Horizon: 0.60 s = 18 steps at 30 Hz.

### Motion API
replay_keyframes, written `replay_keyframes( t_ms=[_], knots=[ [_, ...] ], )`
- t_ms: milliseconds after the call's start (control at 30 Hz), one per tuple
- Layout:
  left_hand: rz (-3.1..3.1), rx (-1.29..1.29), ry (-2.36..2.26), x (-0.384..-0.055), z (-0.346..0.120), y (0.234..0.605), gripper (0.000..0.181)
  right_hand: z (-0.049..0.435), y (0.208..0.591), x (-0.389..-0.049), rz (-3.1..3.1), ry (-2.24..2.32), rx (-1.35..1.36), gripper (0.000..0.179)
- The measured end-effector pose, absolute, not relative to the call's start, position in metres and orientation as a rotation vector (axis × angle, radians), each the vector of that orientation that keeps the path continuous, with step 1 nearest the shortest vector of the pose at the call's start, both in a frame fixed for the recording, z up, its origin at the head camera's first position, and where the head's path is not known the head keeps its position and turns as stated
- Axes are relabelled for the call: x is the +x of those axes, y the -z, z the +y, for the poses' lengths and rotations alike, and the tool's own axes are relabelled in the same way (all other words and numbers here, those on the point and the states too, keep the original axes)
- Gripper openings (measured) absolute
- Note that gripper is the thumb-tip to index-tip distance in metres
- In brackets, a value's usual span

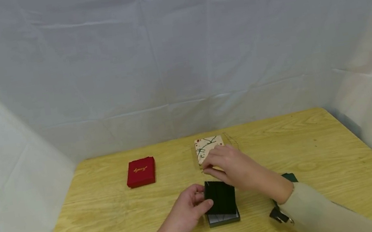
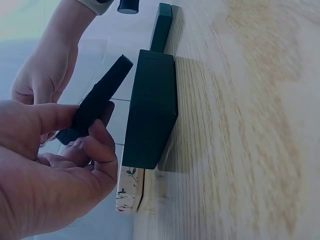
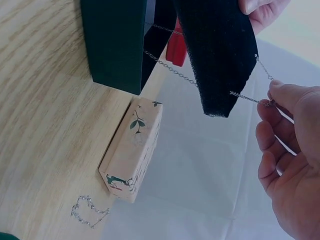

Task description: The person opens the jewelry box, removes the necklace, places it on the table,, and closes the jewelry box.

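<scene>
A black velvet jewellery-box insert [image 1: 222,197] is tilted above an open dark green box [image 1: 224,222] with a pale lining. My left hand [image 1: 191,208] pinches the insert by its left edge, thumb on top. Thin silver chain [image 3: 245,96] comes out at the insert's far edge, where my right hand [image 1: 230,167] pinches it between thumb and index finger. More lengths of the necklace chain [image 3: 170,70] run from the insert down to the green box in the right wrist view.
Behind my right hand stands a cream floral box [image 1: 208,143], with another chain bracelet or necklace [image 3: 87,212] lying beside it. A red box [image 1: 141,172] with gold lettering sits at the left. Partly hidden by my right forearm is a green lid-like piece [image 1: 289,176].
</scene>
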<state>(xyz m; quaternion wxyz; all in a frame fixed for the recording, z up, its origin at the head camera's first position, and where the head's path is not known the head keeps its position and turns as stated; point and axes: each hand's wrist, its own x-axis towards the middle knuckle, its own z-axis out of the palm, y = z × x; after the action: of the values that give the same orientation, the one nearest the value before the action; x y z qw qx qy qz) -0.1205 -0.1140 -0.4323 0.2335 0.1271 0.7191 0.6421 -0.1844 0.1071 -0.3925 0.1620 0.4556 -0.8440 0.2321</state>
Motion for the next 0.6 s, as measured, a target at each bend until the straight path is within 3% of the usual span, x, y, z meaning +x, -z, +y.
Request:
replay_keyframes(
  t_ms=[600],
  knots=[
    [2.005,0.343,-1.749,-0.119,-0.115,0.432,0.031,0.098,0.397,-0.195,-2.492,-0.679,1.291,0.004]
  ],
)
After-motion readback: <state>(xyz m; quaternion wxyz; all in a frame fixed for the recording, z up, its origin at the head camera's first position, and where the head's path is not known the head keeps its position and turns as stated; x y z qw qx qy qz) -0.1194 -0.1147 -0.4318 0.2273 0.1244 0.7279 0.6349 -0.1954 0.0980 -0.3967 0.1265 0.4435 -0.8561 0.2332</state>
